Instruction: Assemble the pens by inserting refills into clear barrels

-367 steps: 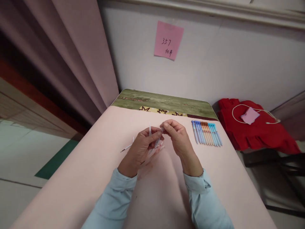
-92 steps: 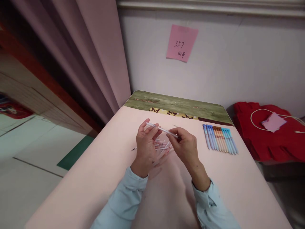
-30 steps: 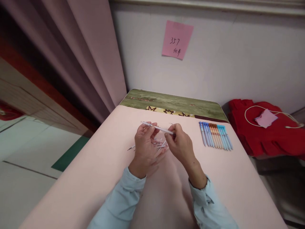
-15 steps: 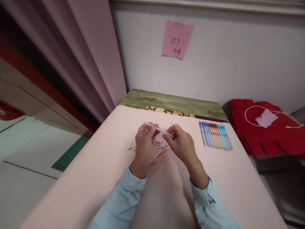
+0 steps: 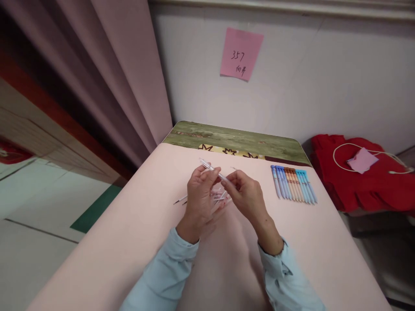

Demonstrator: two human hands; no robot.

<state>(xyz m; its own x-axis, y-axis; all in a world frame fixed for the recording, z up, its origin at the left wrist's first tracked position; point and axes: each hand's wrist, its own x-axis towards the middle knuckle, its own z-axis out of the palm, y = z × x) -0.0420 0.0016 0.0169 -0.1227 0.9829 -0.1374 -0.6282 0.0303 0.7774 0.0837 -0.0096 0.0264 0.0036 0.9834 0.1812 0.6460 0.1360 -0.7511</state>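
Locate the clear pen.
Head view, table centre: the clear pen is held between the left hand and right hand, left of the coloured pens.

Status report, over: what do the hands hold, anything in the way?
Left hand and right hand both pinch clear pen barrel. Loose pen parts beneath hands. Row of pens apart, right side.

The left hand (image 5: 200, 195) and right hand (image 5: 248, 196) meet above the table (image 5: 129, 242), holding a pen (image 5: 213, 169) between them. Pen parts (image 5: 221, 197) lie beneath them, with a refill (image 5: 179, 201) just to their left. A row of pens (image 5: 293, 184) lies well apart on the right. Behind, a note (image 5: 241, 54) hangs on the wall.
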